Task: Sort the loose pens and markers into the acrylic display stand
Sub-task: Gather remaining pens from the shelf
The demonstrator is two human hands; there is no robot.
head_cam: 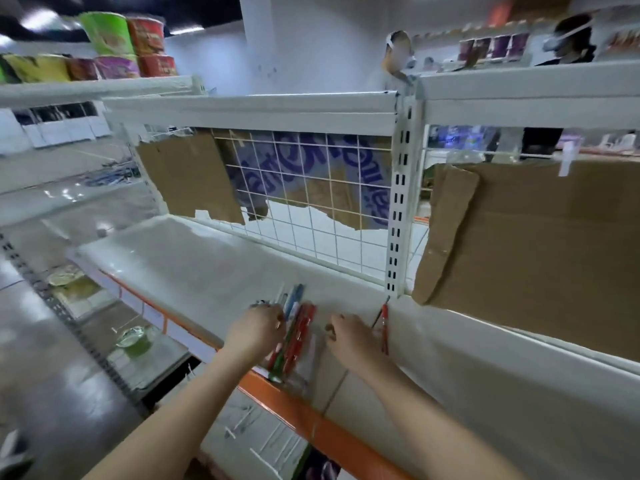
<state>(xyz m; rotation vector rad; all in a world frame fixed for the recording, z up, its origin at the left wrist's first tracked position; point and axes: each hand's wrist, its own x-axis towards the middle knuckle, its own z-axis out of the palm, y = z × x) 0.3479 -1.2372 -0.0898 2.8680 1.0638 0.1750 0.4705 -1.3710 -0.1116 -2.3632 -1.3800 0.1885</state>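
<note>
A clear acrylic display stand (pixel 309 355) lies near the front of the white shelf (pixel 194 268). It holds red pens (pixel 305 327), blue pens (pixel 295 299) and a green pen (pixel 278 370). My left hand (pixel 256 329) grips the stand's left side, fingers curled against the pens. Some dark pens (pixel 260 302) show just beyond its fingertips. My right hand (pixel 349 336) holds the stand's right side with curled fingers. One loose red pen (pixel 384 327) lies along the outer edge of my right hand; whether they touch is unclear.
An orange rail (pixel 322 427) edges the shelf front. A wire grid back panel (pixel 311 209) and torn cardboard (pixel 540 244) stand behind. A slotted upright post (pixel 398 216) meets the shelf near the red pen. Lower shelves (pixel 138 341) hold bowls.
</note>
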